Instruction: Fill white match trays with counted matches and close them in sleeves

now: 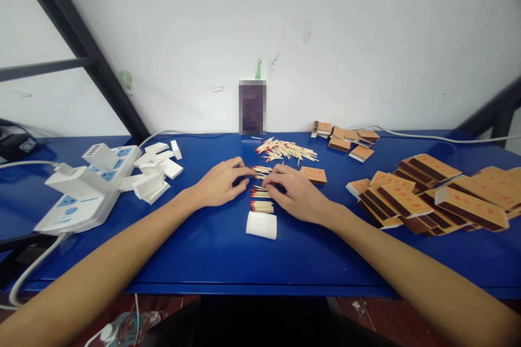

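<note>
Red-tipped matches lie in small rows down the middle of the blue table. At the left ends of the upper row of matches [260, 169], my left hand [222, 181] rests with index finger and thumb apart. My right hand [297, 195] is opposite, its fingers bent and apart at the right ends of the rows. Below lie a second row [260, 192] and a third, neater row [262, 206]. Nearest me is a white matchbox tray [261, 226]. A loose heap of matches [287, 149] spreads beyond my hands. One orange matchbox sleeve [314, 175] lies just past my right hand.
White trays [157, 168] are piled at left beside a power strip [91, 190] with plugged-in chargers. Many matchbox sleeves [431, 195] are heaped at right; several more [345, 138] lie at the back. A white cable [439, 140] runs along the wall. A pixelated dark rectangle [252, 108] stands behind.
</note>
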A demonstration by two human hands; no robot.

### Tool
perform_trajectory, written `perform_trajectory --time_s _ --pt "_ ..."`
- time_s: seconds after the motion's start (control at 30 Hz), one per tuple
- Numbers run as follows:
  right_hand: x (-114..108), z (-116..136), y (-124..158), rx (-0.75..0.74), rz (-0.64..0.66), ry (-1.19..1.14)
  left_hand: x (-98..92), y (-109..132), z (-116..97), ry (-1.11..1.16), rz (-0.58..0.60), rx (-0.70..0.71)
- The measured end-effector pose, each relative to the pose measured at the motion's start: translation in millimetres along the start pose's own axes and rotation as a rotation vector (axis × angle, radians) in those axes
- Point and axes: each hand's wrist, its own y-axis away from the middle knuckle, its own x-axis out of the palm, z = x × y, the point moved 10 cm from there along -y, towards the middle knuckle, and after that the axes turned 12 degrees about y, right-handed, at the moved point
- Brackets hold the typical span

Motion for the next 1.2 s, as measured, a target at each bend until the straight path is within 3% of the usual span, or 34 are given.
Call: perform_trajectory --time_s 0.13,0.6,1.2 --pt "-1 4 1 -0.03 -0.009 -0.014 1.2 0 0 0.003 0.01 -0.001" --pt "-1 -16 -1 0.116 -0.024 0.076 2.3 0 -3 0.027 0.03 0.014" --pt "0 -18 -1 0.107 -0.036 0.102 2.2 -1 4 0.031 0.005 -0.028"
